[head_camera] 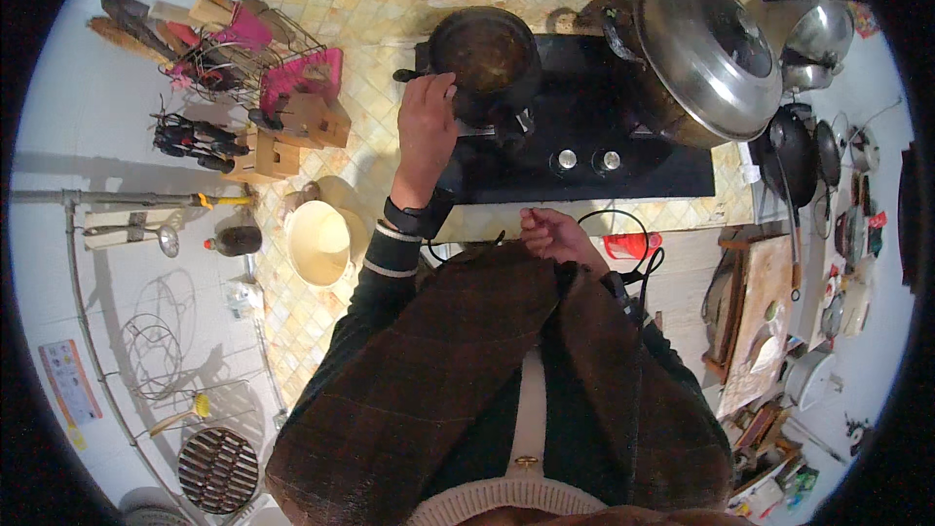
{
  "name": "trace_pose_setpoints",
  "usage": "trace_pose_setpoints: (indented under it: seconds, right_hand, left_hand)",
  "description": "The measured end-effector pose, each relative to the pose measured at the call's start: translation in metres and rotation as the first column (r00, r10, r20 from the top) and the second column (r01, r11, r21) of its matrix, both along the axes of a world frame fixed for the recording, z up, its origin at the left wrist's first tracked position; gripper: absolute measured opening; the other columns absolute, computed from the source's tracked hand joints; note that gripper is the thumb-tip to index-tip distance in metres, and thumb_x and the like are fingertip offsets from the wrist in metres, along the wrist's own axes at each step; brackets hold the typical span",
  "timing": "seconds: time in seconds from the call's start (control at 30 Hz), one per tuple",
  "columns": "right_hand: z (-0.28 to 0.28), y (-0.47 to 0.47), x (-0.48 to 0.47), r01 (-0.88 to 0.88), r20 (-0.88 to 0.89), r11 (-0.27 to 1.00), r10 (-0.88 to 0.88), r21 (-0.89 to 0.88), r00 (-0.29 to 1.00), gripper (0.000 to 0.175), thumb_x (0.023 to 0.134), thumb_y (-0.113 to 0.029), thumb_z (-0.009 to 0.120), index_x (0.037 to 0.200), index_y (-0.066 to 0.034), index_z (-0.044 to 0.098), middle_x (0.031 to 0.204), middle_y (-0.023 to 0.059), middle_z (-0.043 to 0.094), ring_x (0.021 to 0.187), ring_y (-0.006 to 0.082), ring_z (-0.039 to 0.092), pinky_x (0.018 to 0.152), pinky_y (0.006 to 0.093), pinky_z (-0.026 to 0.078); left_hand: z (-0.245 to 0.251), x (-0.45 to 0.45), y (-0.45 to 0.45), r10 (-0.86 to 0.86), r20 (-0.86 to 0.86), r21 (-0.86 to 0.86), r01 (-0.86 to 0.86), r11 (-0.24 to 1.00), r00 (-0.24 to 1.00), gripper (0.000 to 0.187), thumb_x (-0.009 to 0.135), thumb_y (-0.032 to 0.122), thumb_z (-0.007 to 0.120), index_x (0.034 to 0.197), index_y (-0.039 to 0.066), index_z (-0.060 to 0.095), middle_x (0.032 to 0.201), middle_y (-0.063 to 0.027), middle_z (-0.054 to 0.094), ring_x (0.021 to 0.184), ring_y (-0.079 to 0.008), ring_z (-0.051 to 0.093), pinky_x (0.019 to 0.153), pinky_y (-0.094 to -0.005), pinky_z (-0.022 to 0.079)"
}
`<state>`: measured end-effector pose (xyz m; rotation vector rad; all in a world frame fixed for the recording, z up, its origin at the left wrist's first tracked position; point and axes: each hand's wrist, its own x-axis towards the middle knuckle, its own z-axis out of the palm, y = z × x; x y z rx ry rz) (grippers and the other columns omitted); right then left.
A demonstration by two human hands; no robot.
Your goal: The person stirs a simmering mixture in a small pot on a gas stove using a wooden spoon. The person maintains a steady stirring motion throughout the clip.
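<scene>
A dark round pot (486, 62) with brownish contents stands on the left side of the black glass cooktop (562, 186). At the pot's left edge, my left hand (427, 120) has its fingers closed over a short black handle (406, 75), whose end sticks out to the left. My right hand (556, 235) is curled near the counter's front edge, below the control knobs, and no object shows in it. On the cooktop's right side is a large pot with a tilted, shiny metal lid (705, 58). A cream-coloured container (319, 242) stands on the counter to the left.
A wire rack (241, 58) with utensils and a pink holder, plus a wooden block (314, 120), occupy the back left. A dark bottle (239, 241) is near the left wall. Pans (792, 153) hang at right above a cutting board (760, 321). A black cable (646, 263) loops beside my right wrist.
</scene>
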<state>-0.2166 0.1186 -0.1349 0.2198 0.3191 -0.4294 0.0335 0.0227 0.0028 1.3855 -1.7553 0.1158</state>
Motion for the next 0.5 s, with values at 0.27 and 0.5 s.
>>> trace_pose_setpoints:
  seconds: [0.27, 0.5]
  right_hand:
    - [-0.001, -0.003, 0.004, 0.002, 0.091, 1.000, -0.001, -0.010, 0.996, 0.023, 0.093, -0.017, 0.051, 0.105, 0.0019, 0.055, 0.084, 0.0056, 0.054, 0.059, 0.0083, 0.042, 0.048, 0.0178, 0.037]
    - [-0.001, -0.009, 0.000, -0.018, 0.088, 0.999, 0.022, -0.052, 0.996, 0.023, 0.093, -0.018, 0.050, 0.104, 0.0024, 0.054, 0.083, 0.0048, 0.053, 0.061, 0.0084, 0.043, 0.049, 0.0173, 0.036]
  left_hand:
    - [-0.019, -0.004, -0.011, 0.027, 0.091, 0.093, -0.035, 0.995, 0.995, 0.020, 0.085, 0.001, 0.054, 0.103, 0.003, 0.061, 0.097, -0.0153, 0.061, 0.090, -0.0349, 0.059, 0.078, -0.0402, 0.049]
    - [0.003, -0.019, -0.002, -0.023, 0.099, 0.057, 0.017, 0.998, 0.995, 0.021, 0.078, -0.005, 0.058, 0.099, -0.001, 0.060, 0.092, -0.0186, 0.059, 0.088, -0.0364, 0.057, 0.075, -0.0421, 0.047]
